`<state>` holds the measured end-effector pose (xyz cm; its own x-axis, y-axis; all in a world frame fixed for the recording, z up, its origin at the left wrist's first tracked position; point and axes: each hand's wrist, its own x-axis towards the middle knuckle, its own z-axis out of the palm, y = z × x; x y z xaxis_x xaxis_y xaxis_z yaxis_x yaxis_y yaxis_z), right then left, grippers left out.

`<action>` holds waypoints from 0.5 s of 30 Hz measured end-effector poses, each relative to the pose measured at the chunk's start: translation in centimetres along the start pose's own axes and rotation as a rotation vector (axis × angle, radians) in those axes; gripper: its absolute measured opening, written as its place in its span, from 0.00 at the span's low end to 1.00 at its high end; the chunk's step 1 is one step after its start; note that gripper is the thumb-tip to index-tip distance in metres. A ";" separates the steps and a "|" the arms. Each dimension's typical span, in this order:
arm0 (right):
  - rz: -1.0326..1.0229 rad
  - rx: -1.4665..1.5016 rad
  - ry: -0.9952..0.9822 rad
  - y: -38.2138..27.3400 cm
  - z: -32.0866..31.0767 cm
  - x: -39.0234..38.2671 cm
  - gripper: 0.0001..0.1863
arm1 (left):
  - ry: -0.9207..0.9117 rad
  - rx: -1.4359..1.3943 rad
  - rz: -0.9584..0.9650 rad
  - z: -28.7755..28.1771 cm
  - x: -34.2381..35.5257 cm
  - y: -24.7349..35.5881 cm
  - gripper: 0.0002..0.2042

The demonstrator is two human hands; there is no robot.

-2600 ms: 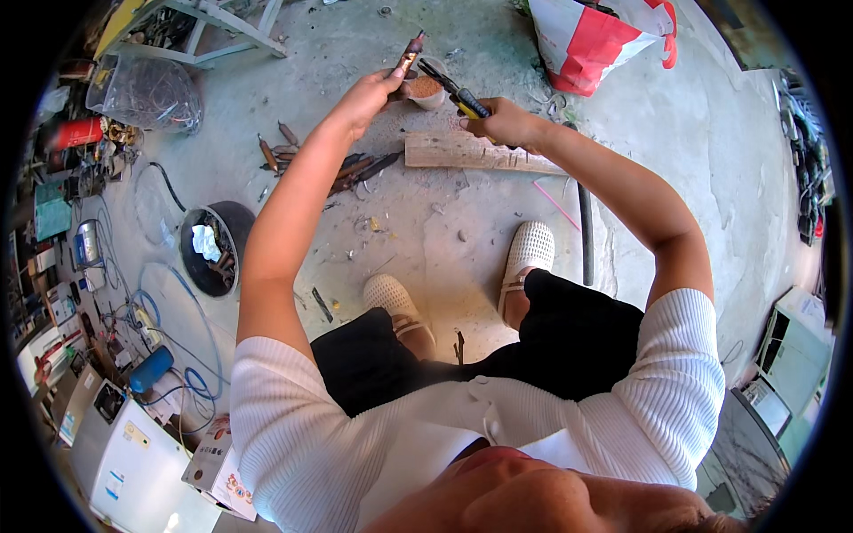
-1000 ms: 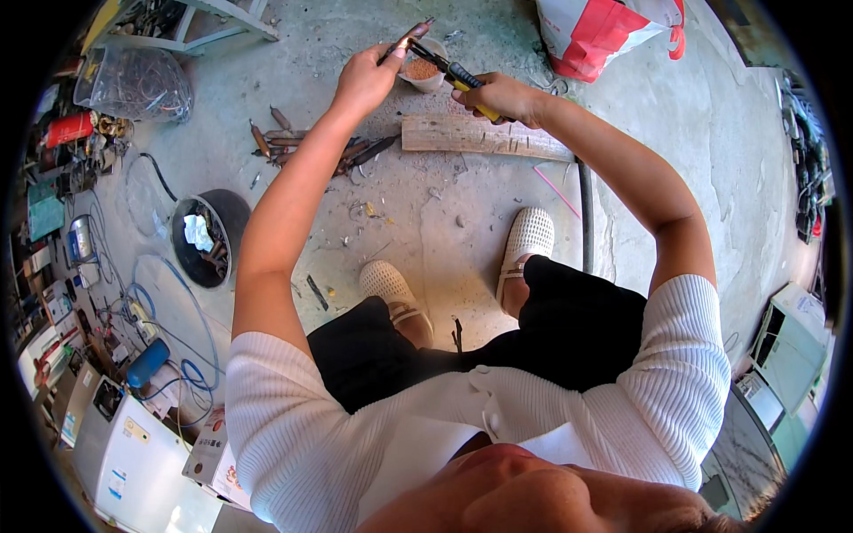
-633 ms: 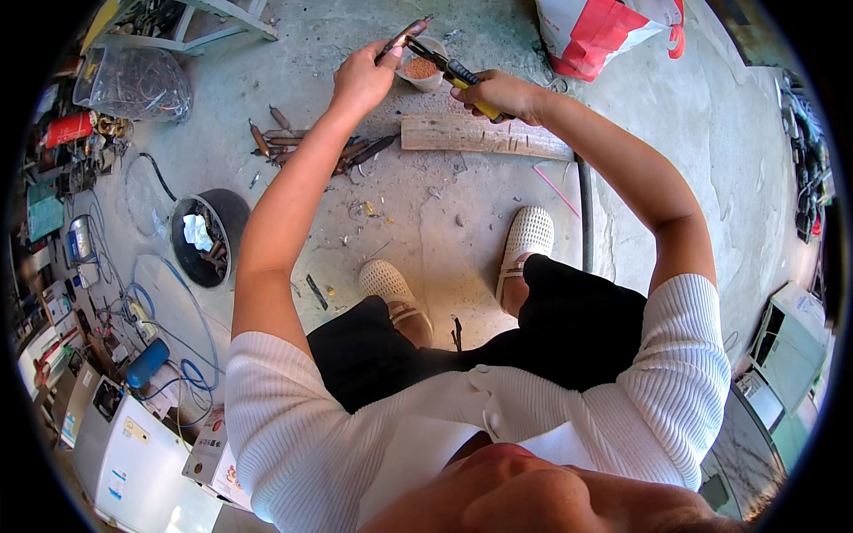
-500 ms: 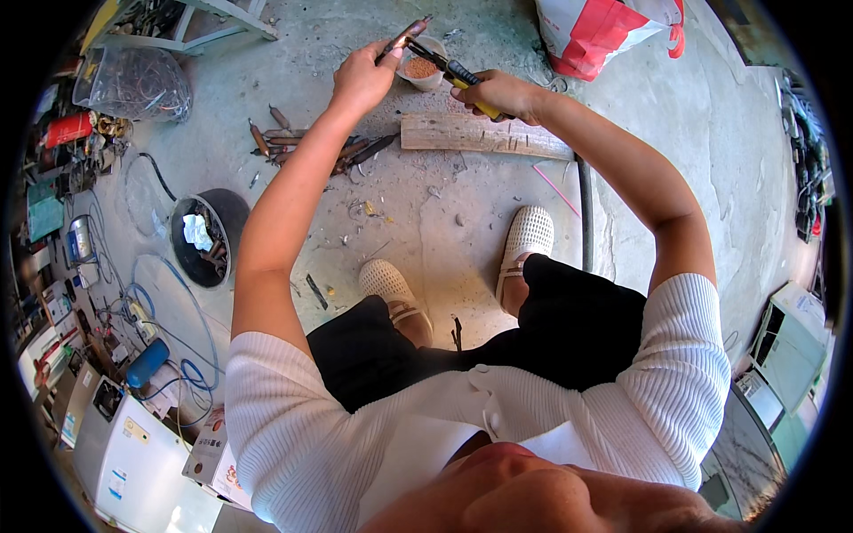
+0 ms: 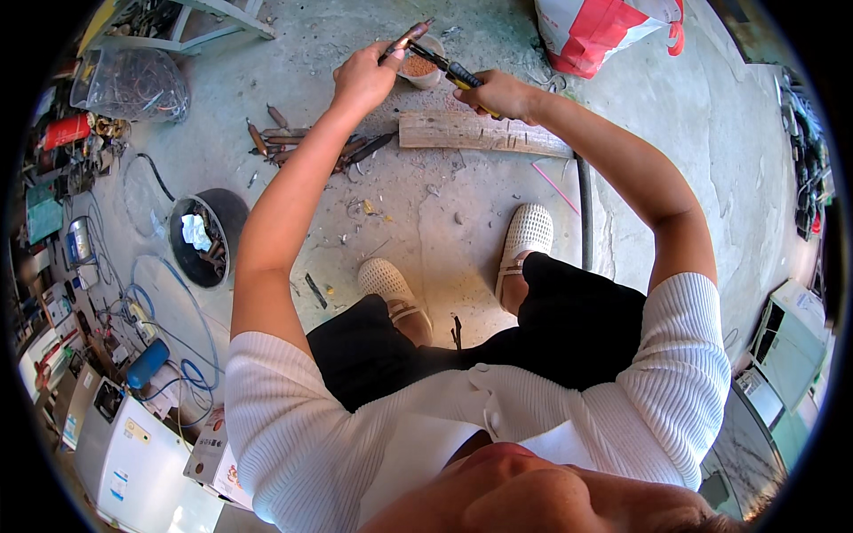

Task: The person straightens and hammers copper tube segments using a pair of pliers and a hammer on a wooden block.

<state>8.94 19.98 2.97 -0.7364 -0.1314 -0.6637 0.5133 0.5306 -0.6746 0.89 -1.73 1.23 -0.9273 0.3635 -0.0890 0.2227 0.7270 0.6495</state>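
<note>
My left hand (image 5: 364, 82) is closed around a copper-coloured tube (image 5: 410, 37) with a narrow tip, held slanting up to the right. In my right hand (image 5: 505, 93) I grip a hand tool with a black-and-yellow handle (image 5: 461, 75). Its dark front end meets the tube beside my left fingers; its exact kind is hard to make out. Just below and behind this contact stands a pale cup (image 5: 426, 80) of small orange-brown granules. On the floor to the left of the plank lies a pile of similar brown tubes (image 5: 284, 138), partly hidden by my left forearm.
A wooden plank (image 5: 480, 133) lies beyond my feet, with a black hose (image 5: 585, 213) running from its right end. At left stand a dark bucket (image 5: 229, 233) holding tubes and a clear bag (image 5: 133, 84). A red-and-white bag (image 5: 597, 40) is at the far right.
The tool and my right hand have shifted very slightly, and its yellow part shows less. Both hands keep their hold, with the tube in nearly the same place.
</note>
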 end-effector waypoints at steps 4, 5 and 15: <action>0.004 -0.056 0.036 0.6 0.3 0.5 0.21 | 0.014 0.027 -0.002 0.5 -0.2 -0.2 0.18; -0.006 -0.075 0.047 0.6 0.3 0.6 0.21 | 0.029 0.065 0.014 0.5 -0.2 -0.2 0.18; -0.012 0.027 0.025 1.2 0.9 1.2 0.24 | 0.124 0.208 0.114 0.2 0.1 0.7 0.18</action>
<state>9.07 19.73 1.07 -0.7533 -0.1160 -0.6474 0.5160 0.5060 -0.6912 1.04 -1.05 1.52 -0.9195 0.3854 0.0779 0.3734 0.7940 0.4796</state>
